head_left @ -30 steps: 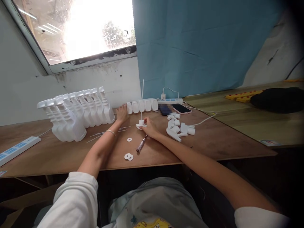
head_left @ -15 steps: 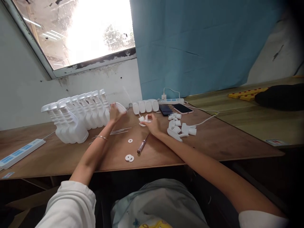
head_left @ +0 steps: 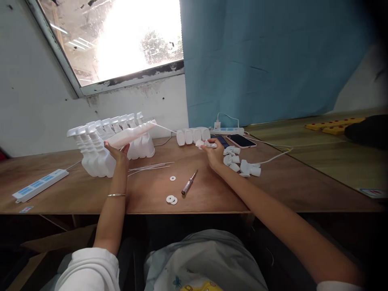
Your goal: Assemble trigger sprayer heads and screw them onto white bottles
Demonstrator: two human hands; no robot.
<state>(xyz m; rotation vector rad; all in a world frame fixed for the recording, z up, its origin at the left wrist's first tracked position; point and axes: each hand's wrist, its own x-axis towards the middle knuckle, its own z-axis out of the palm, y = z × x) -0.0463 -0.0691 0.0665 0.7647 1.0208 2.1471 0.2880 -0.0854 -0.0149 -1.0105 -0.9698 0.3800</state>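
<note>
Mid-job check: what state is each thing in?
Held bottle: tipped sideways in the left hand
Held spray head: gripped in the right hand
Standing bottles: upright
Loose spray heads: lying in a cluster
Screwdriver: lying flat
Washers: flat, two overlapping
Phone: face up, screen dark
Near power strip: no plugs visible
Rear power strip: charger plugged in

One bottle (head_left: 132, 134) and one spray head (head_left: 206, 144) in hand, three washers (head_left: 174, 200), one screwdriver (head_left: 189, 183), two power strips (head_left: 41, 185)

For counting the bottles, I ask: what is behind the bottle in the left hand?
Behind the held bottle, standing white bottles show above and below it; their covered parts cannot be seen.
</note>
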